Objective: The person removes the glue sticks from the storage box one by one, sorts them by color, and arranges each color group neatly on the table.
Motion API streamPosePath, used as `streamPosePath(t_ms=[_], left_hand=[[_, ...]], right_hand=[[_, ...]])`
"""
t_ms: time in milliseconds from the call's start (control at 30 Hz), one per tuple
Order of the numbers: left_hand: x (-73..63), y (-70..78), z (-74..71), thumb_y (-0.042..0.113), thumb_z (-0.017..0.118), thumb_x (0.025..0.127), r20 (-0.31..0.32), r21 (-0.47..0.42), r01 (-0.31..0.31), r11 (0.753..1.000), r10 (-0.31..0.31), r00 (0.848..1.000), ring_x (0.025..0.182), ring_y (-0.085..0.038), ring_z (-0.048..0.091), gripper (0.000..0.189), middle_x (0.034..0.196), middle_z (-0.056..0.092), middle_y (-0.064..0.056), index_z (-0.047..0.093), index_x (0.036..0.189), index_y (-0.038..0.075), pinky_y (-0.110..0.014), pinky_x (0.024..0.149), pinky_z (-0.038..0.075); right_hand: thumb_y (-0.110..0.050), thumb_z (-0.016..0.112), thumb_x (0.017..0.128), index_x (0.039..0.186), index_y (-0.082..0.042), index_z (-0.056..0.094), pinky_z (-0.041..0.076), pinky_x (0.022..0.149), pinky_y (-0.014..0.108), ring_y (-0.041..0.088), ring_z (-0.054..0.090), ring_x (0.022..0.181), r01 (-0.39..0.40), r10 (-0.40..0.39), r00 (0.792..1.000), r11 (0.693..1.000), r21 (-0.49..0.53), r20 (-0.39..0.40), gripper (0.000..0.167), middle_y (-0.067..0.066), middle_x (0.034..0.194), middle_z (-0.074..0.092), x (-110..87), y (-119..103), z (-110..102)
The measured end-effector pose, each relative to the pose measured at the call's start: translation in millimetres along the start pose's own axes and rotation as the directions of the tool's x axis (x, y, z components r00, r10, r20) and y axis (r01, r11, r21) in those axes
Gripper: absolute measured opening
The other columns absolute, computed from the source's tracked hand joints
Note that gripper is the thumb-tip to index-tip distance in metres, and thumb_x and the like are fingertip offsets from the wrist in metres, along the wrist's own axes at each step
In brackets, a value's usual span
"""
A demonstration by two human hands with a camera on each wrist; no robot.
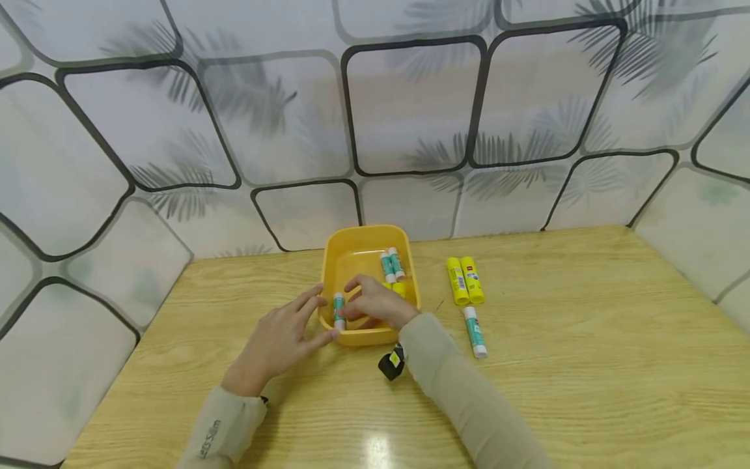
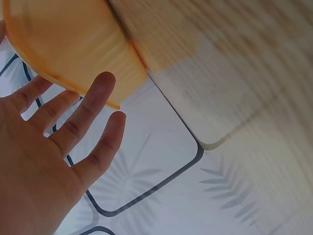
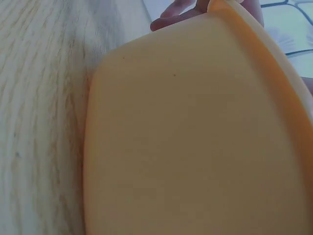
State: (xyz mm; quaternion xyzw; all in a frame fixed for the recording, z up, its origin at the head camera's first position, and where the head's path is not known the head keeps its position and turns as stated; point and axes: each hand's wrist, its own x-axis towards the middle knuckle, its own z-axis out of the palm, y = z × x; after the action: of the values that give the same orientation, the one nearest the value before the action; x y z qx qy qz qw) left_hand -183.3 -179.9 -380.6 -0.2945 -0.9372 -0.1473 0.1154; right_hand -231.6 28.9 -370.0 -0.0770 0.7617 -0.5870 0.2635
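A yellow-orange plastic basket (image 1: 364, 337) stands on the table. Inside it, a teal-and-white glue stick (image 1: 338, 311) stands or leans at the left, and two similar glue sticks (image 1: 392, 265) are at the back right. Yellow glue sticks (image 1: 399, 288) show partly behind my right hand (image 1: 375, 303). That hand reaches into the basket, its fingertips at the right side of the left glue stick; whether they pinch it is unclear. My left hand (image 1: 285, 335) is at the basket's left rim, fingers spread, holding nothing; the left wrist view shows its fingers (image 2: 100, 93) against the outer wall.
Right of the basket, two yellow glue sticks (image 1: 465, 280) lie side by side. Closer to me lies a teal-and-white glue stick (image 1: 475, 333). A small black device (image 1: 391, 363) is at my right cuff. Patterned cloth (image 1: 410, 104) rises behind the wooden table (image 1: 586, 365).
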Motion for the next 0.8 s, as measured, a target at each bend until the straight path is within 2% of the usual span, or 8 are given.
streamPosePath(t_ms=[167, 400, 533, 667, 800], left_hand=[[0.8, 0.5, -0.3, 0.051, 0.065, 0.097, -0.004, 0.003, -0.001, 1.000, 0.001, 1.000, 0.063, -0.011, 0.051, 0.053, 0.149, 0.052, -0.015, 0.066, 0.125, 0.007, -0.034, 0.058, 0.052], [-0.3, -0.4, 0.3, 0.050, 0.066, 0.096, 0.002, 0.013, 0.008, 1.000, -0.008, 1.000, 0.079, -0.024, 0.064, 0.052, 0.149, 0.051, -0.016, 0.066, 0.125, 0.007, -0.042, 0.065, 0.057], [-1.0, -1.3, 0.1, 0.049, 0.067, 0.096, -0.003, 0.021, -0.002, 1.000, 0.002, 1.000, 0.073, -0.021, 0.061, 0.049, 0.148, 0.053, -0.016, 0.064, 0.122, 0.008, -0.037, 0.060, 0.054], [-0.9, -0.7, 0.4, 0.051, 0.065, 0.096, -0.004, 0.025, -0.011, 1.000, 0.011, 1.000, 0.078, -0.024, 0.064, 0.051, 0.148, 0.052, -0.016, 0.064, 0.123, 0.007, -0.039, 0.062, 0.056], [0.4, -0.1, 1.0, 0.050, 0.067, 0.095, -0.007, 0.028, -0.014, 1.000, 0.014, 1.000, 0.076, -0.023, 0.063, 0.052, 0.149, 0.052, -0.017, 0.064, 0.123, 0.006, -0.037, 0.062, 0.055]], right_hand=[[-0.008, 0.071, 0.093, 0.142, 0.003, 0.042, 0.057, 0.086, 0.045, 0.029, 0.067, 0.103, -0.012, 0.012, 1.000, 0.999, 0.033, 0.014, 0.057, 0.015, 0.116, 0.065, 2.6, -0.7, 1.8], [-0.007, 0.072, 0.093, 0.147, 0.003, 0.038, 0.057, 0.085, 0.043, 0.028, 0.067, 0.102, -0.019, 0.016, 0.999, 0.997, 0.072, 0.043, 0.065, 0.015, 0.117, 0.064, 4.3, -1.3, 4.2], [-0.002, 0.071, 0.090, 0.149, 0.003, 0.037, 0.057, 0.085, 0.041, 0.026, 0.068, 0.094, -0.012, 0.004, 0.997, 0.995, 0.102, 0.076, 0.069, 0.016, 0.111, 0.066, 4.5, -2.5, 6.8], [0.005, 0.070, 0.088, 0.150, 0.002, 0.038, 0.058, 0.078, 0.036, 0.023, 0.066, 0.083, 0.006, -0.015, 0.996, 0.994, 0.109, 0.084, 0.070, 0.017, 0.107, 0.068, 4.3, -2.8, 7.4], [0.007, 0.068, 0.088, 0.148, 0.000, 0.041, 0.059, 0.074, 0.035, 0.024, 0.066, 0.082, 0.024, -0.031, 0.997, 0.994, 0.106, 0.064, 0.066, 0.019, 0.114, 0.065, 3.6, -2.1, 4.2]])
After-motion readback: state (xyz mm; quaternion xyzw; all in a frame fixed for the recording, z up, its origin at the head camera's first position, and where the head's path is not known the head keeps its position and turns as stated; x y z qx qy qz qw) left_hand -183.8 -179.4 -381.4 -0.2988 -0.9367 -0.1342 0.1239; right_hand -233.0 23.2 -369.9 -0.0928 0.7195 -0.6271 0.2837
